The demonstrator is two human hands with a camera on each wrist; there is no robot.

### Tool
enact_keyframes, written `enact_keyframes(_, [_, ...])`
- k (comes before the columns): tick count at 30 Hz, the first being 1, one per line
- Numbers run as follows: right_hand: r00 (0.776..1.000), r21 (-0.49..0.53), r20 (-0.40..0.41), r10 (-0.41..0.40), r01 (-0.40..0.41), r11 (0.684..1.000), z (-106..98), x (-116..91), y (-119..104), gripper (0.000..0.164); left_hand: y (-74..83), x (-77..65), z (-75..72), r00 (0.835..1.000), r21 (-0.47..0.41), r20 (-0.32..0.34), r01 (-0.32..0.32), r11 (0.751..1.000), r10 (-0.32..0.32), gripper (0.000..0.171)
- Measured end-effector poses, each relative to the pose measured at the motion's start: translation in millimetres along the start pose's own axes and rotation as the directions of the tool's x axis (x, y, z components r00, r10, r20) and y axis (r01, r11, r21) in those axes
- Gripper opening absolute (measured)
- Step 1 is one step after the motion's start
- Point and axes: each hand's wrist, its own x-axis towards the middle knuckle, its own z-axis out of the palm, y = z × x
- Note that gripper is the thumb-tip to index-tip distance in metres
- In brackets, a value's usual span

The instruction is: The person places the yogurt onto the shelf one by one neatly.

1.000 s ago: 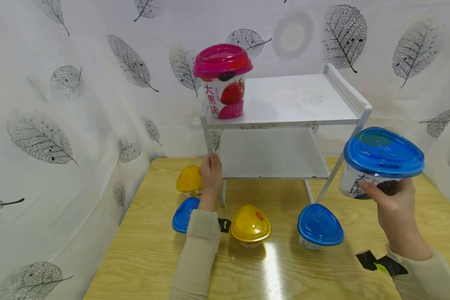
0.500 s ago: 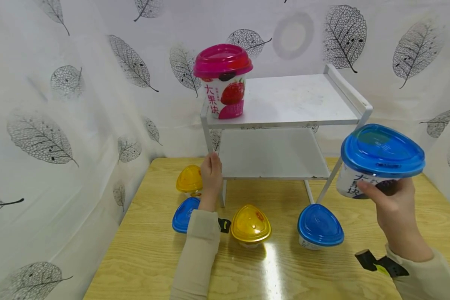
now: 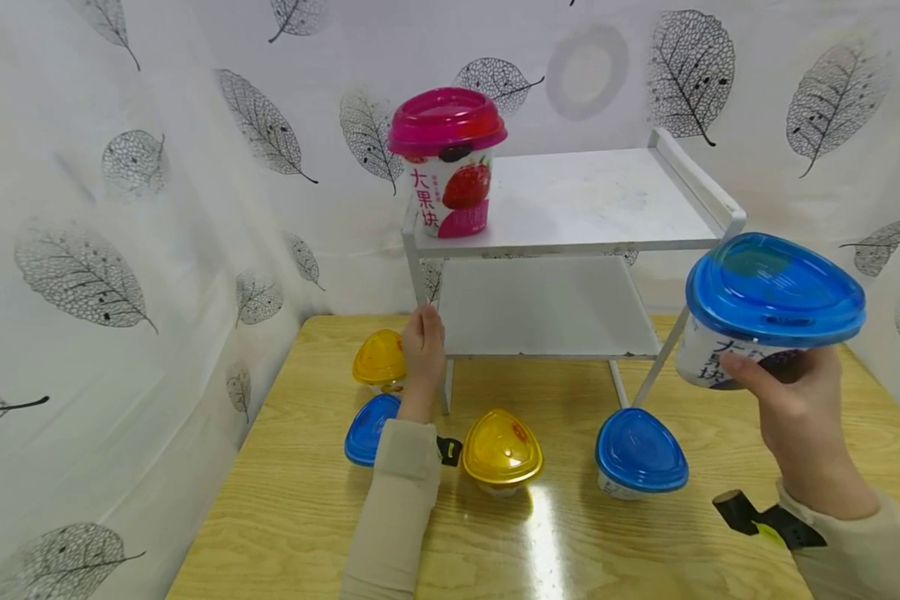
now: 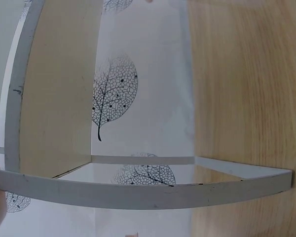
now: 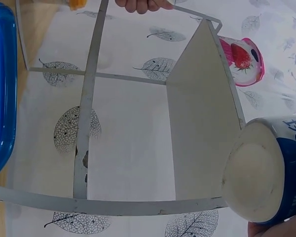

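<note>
My left hand (image 3: 422, 346) grips the left front post of a white two-tier shelf rack (image 3: 607, 200); in the right wrist view its fingers curl round the frame. On the right, my right hand (image 3: 806, 425) holds a blue-lidded yogurt cup (image 3: 776, 287) in the air, beside the rack's right front post and slightly below the top shelf's level. The thumb lies across the cup's printed side. In the right wrist view the cup's white base (image 5: 254, 177) shows, and most of that hand is out of frame. A pink-lidded strawberry yogurt cup (image 3: 447, 162) stands on the top shelf's left end.
On the wooden table (image 3: 285, 517) stand more cups: a yellow-lidded cup (image 3: 378, 358) and a blue-lidded cup (image 3: 367, 433) by the left arm, a yellow-lidded cup (image 3: 502, 450) in front, and a blue-lidded cup (image 3: 640, 450) near the right post. Leaf-patterned sheeting (image 3: 157, 242) hangs behind and left.
My right hand has raised the blue-lidded yogurt cup slightly and shifted a little right over the last half second. The left hand stays on the post, and the other cups have not moved.
</note>
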Motion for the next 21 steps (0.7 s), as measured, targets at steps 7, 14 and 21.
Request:
enact_keyframes(7, [0.999, -0.085, -0.013, 0.035, -0.036, 0.996, 8, 2, -7, 0.068, -0.6, -0.5, 0.0, 1.000, -0.012, 0.003, 0.009, 1.000, -0.009, 0.058])
enact_keyframes(14, [0.999, -0.119, -0.010, 0.043, -0.044, 0.992, 15, 3, -9, 0.068, -1.3, -0.5, 0.0, 1.000, -0.020, 0.004, 0.015, 1.000, -0.015, 0.057])
enact_keyframes(21, [0.999, -0.115, 0.010, 0.049, -0.047, 0.992, 17, 5, -9, 0.069, -1.8, -0.7, 0.3, 1.000, -0.021, 0.000, 0.020, 1.000, -0.020, 0.058])
